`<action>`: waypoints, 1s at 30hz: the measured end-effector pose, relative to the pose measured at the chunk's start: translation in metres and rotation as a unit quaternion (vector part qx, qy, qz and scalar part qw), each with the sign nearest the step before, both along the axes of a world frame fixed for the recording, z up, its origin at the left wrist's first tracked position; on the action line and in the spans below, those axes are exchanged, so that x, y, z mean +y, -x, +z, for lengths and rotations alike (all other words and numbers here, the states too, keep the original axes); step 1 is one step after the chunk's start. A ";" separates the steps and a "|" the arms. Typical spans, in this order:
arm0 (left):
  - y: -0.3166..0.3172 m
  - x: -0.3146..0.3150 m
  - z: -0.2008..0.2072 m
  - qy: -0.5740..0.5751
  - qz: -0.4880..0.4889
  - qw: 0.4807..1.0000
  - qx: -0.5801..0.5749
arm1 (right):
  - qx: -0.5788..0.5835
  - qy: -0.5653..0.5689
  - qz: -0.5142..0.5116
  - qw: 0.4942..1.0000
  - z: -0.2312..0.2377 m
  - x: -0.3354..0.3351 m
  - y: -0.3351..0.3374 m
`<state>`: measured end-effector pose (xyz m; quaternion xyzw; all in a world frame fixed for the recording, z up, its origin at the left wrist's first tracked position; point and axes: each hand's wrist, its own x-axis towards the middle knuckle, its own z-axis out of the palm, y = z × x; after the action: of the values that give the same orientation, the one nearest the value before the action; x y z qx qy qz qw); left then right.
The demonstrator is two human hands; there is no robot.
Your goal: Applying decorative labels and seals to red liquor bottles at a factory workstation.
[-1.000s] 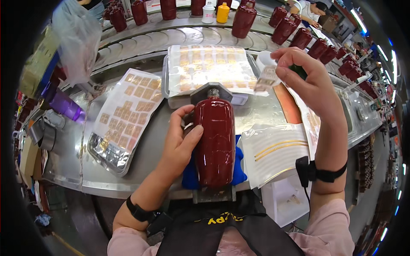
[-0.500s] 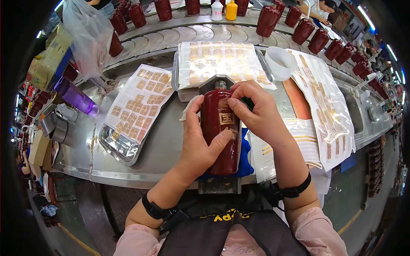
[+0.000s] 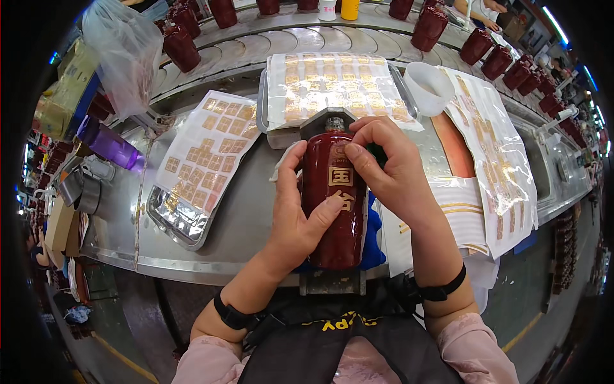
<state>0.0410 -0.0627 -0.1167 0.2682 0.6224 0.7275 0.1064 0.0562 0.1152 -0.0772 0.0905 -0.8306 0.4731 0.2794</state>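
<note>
A glossy dark red bottle [image 3: 326,240] leans back in a metal holder [image 3: 313,121], its neck pointing away from me. Gold character decals [image 3: 340,176] run down its front, with a small round emblem [image 3: 339,150] near the shoulder. My left hand [image 3: 297,214] is wrapped round the bottle's left side, its thumb lying by the lower decal. At the right shoulder, my right hand [image 3: 387,160] grips with curled fingers, its thumb beside the emblem. Some right fingertips are hidden. Under the bottle lies a blue cloth [image 3: 374,240].
Decal sheets lie on a tray ahead [image 3: 329,80], on a tray at left [image 3: 214,137] and at right [image 3: 492,153]. A white plastic cup [image 3: 430,88] stands beyond. Red bottles [image 3: 181,48] line the conveyor [image 3: 288,45]. A purple water bottle [image 3: 112,144] is at far left.
My left thumb has shifted slightly, showing more of the lower decal. My right thumb has moved a little right, uncovering the emblem. Bottles on the conveyor have shifted rightward.
</note>
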 end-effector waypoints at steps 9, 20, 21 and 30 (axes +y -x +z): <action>0.002 0.000 0.000 0.000 -0.003 1.000 -0.006 | 0.008 -0.012 -0.002 1.000 -0.001 0.001 0.002; 0.000 0.003 0.000 0.004 -0.001 1.000 -0.012 | -0.005 -0.020 -0.025 0.999 -0.001 0.002 0.003; -0.001 0.003 0.001 0.005 0.000 1.000 -0.009 | -0.003 -0.019 -0.024 1.000 -0.002 0.002 0.003; 0.021 0.004 0.005 -0.010 0.052 0.998 -0.028 | 0.004 -0.119 -0.067 0.991 -0.006 -0.012 -0.041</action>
<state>0.0200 -0.0588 -0.1112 0.2160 0.6248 0.7457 0.0836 0.0974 0.1033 -0.0829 0.0694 -0.8841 0.3504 0.3013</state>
